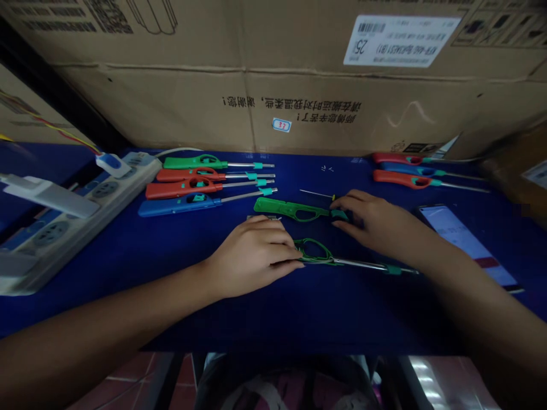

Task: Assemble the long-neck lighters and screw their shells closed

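Note:
My left hand [255, 251] lies knuckles up on the blue table [171, 267], fingers curled over the handle end of a green long-nosed lighter [337, 259] whose metal tube points right. My right hand [374, 225] rests just beyond it, fingertips pinching the teal end of a second green lighter body [290, 209]. A thin metal rod [315, 194] lies just behind that body.
Several finished lighters, green, red and blue [200, 185], lie in a row at the back left. Three more [410, 169] sit at the back right. A white power strip [64, 210] is at the left, a lit phone [465, 242] at the right, cardboard boxes [273, 74] behind.

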Available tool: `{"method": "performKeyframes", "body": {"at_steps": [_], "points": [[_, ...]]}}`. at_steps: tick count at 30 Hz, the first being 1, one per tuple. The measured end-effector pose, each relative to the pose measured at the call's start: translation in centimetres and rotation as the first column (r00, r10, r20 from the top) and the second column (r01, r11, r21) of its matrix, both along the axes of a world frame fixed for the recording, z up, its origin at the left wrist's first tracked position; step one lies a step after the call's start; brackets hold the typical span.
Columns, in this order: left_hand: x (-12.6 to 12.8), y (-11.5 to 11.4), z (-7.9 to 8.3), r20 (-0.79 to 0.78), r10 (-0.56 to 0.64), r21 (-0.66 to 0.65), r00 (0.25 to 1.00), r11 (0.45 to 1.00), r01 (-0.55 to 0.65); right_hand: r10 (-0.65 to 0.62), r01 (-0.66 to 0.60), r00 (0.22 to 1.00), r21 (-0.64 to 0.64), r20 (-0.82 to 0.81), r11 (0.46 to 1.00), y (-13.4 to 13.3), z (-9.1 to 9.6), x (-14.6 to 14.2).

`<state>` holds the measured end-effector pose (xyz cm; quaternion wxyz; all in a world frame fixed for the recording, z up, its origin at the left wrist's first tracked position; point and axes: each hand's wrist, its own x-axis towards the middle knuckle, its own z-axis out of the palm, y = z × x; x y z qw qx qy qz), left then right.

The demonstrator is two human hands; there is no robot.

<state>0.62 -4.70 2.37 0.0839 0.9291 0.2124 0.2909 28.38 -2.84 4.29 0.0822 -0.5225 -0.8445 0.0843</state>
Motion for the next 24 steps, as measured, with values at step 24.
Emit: {"method": "performKeyframes", "body": {"at_steps": [24], "points": [[0.6,0.1,0.2,0.422,0.192,-0.325,0.886,0.945,-0.050,-0.356,-0.376,0.446,-0.533,-0.821,0.758,-2.7,1.6,-4.5]]}}
